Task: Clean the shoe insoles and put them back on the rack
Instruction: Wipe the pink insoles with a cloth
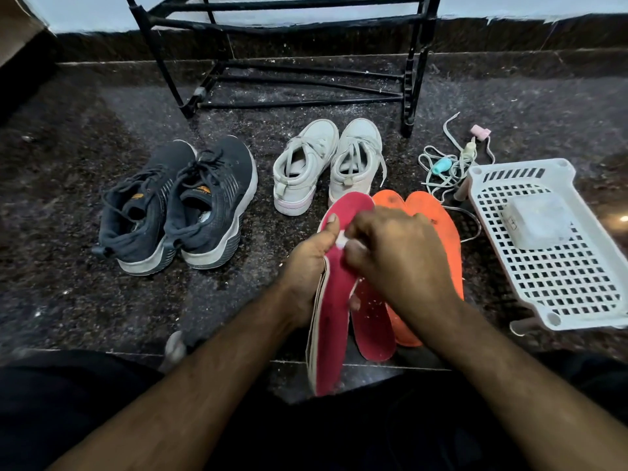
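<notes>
My left hand (311,263) grips a red insole (334,300) by its left edge and holds it tilted up off the floor, thumb on its top face. My right hand (397,256) pinches a small white wad (341,240) and presses it against the upper part of that insole. A second red insole (373,328) lies on the floor under my right wrist. Two orange insoles (431,212) lie side by side behind it, partly hidden by my right hand. The black metal shoe rack (306,79) stands against the wall at the back.
A pair of dark grey trainers (180,202) sits on the floor at left, a pair of white trainers (326,164) in the middle. A white perforated plastic stand (557,283) with a pale box (537,222) on it is at right. Loose laces (445,168) lie behind it.
</notes>
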`<state>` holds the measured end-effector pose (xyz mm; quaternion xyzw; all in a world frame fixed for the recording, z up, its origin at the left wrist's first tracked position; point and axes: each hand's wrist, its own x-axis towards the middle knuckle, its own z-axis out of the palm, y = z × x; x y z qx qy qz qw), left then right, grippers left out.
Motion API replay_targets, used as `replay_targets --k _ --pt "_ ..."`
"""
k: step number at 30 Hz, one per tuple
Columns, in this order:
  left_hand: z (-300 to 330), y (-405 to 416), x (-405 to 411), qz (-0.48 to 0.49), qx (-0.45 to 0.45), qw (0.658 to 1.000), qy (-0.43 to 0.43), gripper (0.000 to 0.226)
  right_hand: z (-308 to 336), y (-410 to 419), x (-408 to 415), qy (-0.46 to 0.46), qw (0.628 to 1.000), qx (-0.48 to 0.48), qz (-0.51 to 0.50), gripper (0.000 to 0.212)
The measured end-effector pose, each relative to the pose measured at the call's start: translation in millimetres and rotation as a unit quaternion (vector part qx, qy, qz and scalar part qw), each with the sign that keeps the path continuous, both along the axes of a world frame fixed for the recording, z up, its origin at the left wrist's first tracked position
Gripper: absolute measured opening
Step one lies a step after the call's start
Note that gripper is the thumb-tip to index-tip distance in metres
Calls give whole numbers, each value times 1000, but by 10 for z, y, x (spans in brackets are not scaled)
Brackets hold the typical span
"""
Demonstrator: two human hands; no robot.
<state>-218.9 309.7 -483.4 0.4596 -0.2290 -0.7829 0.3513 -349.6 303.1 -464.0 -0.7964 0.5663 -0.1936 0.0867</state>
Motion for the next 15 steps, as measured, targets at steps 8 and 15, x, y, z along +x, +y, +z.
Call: replay_targets --k 8,15 --pt "-33 17 23 -11 0 1000 -11 72 -35 98 79 5 997 65 41 12" --pt "-5 31 23 -44 -34 998 -20 61 27 -259 -188 16 998 -8 -58 11"
